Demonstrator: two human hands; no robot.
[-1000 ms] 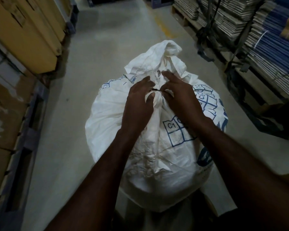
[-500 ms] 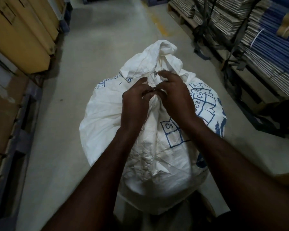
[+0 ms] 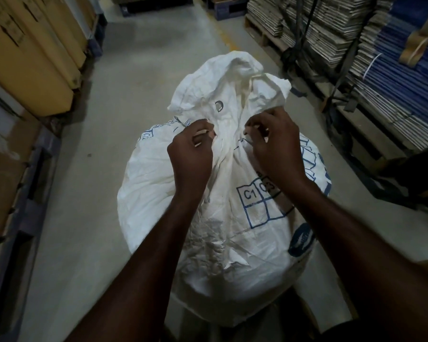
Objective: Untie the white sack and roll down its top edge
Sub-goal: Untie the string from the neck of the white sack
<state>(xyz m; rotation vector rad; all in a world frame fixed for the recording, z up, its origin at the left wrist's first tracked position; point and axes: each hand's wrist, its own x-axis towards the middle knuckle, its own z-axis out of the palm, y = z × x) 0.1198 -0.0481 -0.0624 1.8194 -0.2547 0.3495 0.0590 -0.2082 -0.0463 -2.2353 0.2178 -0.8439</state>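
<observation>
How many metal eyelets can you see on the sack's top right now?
1. A metal eyelet sits on the white sack, on its bunched top above and between the hands. Others may be hidden in the folds.

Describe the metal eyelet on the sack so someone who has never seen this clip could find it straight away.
Start at the big white sack standing on the concrete aisle floor between the stacked cartons. Follow it up to the gathered neck, just above and between the left hand and right hand. The eyelet is a small silvery ring, the only metal on the crumpled white cloth.
</observation>
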